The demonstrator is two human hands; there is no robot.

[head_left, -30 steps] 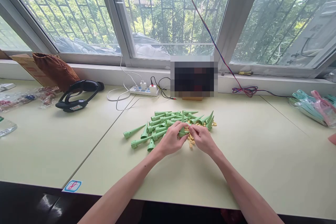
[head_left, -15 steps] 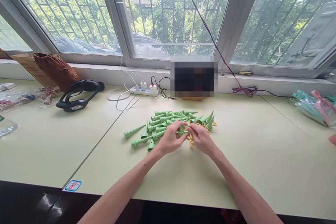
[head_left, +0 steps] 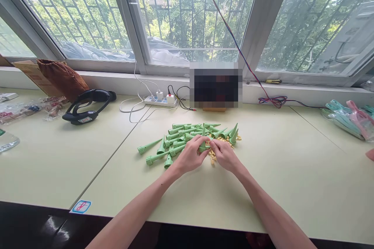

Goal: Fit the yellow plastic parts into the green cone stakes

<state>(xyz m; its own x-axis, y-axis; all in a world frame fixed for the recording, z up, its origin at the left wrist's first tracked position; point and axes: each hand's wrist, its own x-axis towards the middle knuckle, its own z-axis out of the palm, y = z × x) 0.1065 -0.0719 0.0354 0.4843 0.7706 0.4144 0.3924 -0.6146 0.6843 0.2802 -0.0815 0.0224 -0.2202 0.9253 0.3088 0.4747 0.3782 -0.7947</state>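
My left hand [head_left: 193,152] is closed around a green plastic spike [head_left: 203,146], a hollow cone with a ribbed cap end, its tip pointing up. Against its right side, the fingers of my right hand [head_left: 223,152] are pinched together; what they hold, if anything, is too small to make out. Several more green spikes [head_left: 157,157] lie heaped to the left of and behind my hands. Small yellow pieces [head_left: 213,159] are scattered on the table beneath and beyond my fingers, partly covered by spikes and hands.
A black headset [head_left: 87,107] and a brown pouch [head_left: 60,78] are on the left. Behind the heap stand a power strip [head_left: 160,101] with cables and a blurred-out screen [head_left: 216,87]. Bagged teal and pink items [head_left: 349,118] lie far right, near a bit of someone's hand [head_left: 370,155].
My hands and the held spike have shifted very slightly to the right. The heap around them looks the same.
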